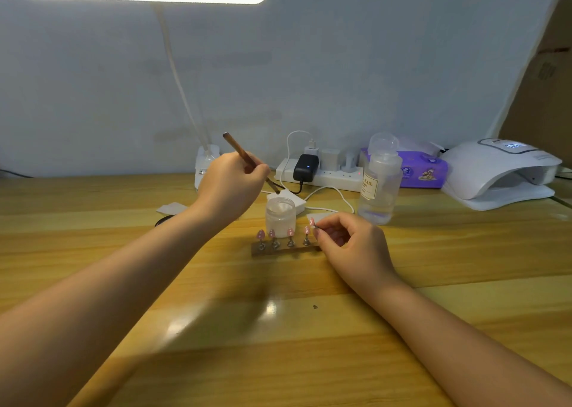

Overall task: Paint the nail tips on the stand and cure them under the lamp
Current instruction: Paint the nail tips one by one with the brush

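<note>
Over the wooden table (pixel 433 329), left hand (pixel 230 186) is raised, fingers curled round a brush (pixel 247 159) tilted above the jar (pixel 280 216); right hand (pixel 353 244) pinches one pink nail tip (pixel 312 221) beside the stand (pixel 283 248), where four tips sit; curing lamp (pixel 501 171) far right.

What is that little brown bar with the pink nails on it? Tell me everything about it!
The nail stand is a short dark brown bar lying flat on the wooden table, just in front of a frosted jar. Four small metal holders stand upright along it, each topped with a pink nail tip. The right hand is at its right end, pinching a fifth pink tip on its holder, which looks lifted a little above the bar.
</note>
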